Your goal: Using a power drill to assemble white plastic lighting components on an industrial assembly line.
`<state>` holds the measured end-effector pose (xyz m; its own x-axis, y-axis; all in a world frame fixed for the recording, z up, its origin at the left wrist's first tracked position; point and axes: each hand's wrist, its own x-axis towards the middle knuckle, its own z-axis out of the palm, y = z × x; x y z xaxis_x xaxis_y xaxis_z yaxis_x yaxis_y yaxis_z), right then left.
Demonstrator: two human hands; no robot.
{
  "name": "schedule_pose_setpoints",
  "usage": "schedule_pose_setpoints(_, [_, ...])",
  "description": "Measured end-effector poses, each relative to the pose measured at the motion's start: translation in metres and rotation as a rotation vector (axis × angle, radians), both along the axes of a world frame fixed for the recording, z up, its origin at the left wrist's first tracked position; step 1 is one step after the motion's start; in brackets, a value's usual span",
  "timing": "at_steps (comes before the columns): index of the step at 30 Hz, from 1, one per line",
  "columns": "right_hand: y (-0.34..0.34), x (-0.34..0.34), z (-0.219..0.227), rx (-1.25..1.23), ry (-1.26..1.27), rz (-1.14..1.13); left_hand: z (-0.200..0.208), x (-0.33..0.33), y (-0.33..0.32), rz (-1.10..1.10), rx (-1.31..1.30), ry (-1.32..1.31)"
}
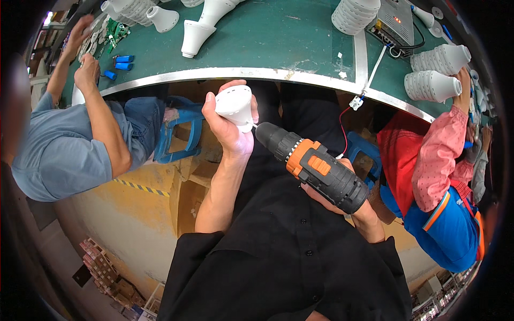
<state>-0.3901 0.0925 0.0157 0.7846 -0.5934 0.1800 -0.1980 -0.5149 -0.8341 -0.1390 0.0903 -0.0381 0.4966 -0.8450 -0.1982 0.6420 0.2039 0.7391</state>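
My left hand (231, 134) is wrapped round a white cone-shaped plastic housing (234, 105), its wide slotted end up and its narrow end toward the drill. In my right hand (326, 199) is a black and orange cordless drill (316, 167), gripped by its handle, which the drill body mostly hides. The drill's chuck points up and left, and its tip is at the narrow end of the housing. Whether the bit touches the housing I cannot make out. Both hands are over my lap, just off the table's near edge.
A green table (257, 45) with a metal edge spans the top. White housings (198, 37) and stacked housings (433, 85) stand on it, with blue cylinders (123, 66) and a metal power supply (393, 24). Co-workers sit left (69, 144) and right (444, 214). A red wire (342, 128) hangs near the drill.
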Motion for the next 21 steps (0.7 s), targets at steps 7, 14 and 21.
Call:
schedule_pose_setpoints(7, [-0.006,0.013,0.013,0.197,-0.116,-0.046,0.001,-0.001,0.0,0.015,-0.004,-0.077])
schedule_pose_setpoints(14, [-0.006,0.012,0.01,0.101,-0.121,-0.032,0.0,0.0,-0.001,0.014,-0.026,-0.116])
schedule_pose_setpoints(21, [0.0,-0.006,-0.001,-0.035,0.016,0.041,0.002,-0.001,-0.001,0.002,-0.031,-0.123])
